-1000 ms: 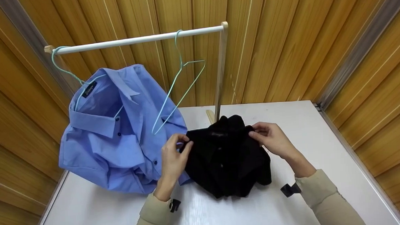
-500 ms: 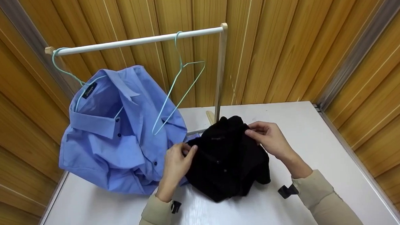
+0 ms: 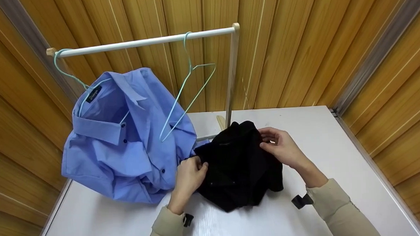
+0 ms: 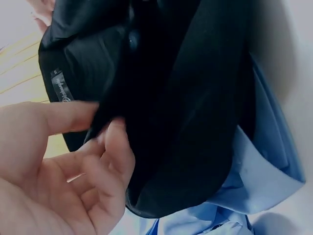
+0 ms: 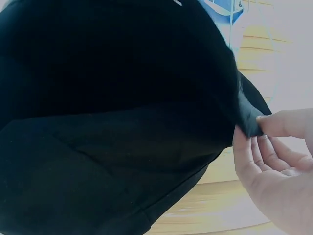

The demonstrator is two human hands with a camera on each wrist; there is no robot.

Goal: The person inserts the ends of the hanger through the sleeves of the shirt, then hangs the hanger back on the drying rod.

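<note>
So I'm standing right by the table (image 3: 259,226), and the black shirt (image 3: 232,169) is bunched up on it, near the foot of the little clothes rack (image 3: 144,41) and just to the right of a blue shirt (image 3: 103,167) hanging off the rail. My guess is the black one sits up front simply because that's where both hands reach easily — nothing else is in the way there. The left hand (image 3: 191,172) is at one side of it and the right hand (image 3: 281,148) at the other, and I'd say they're that far apart so the top of the shirt stays spread rather than collapsing; from the left wrist you can even read bits of the label (image 4: 61,85) inside. A pale green hanger (image 3: 190,64) dangles from the rail between the two garments. Fingers, then: the left ones are closed in a pinch, thumb against fingers with an edge of black cloth between, the others curled in. The right ones look lighter — thumb on one face of the fabric edge, fingertips on the other, only a thin fold between, the remaining fingers loosely bent behind.
</note>
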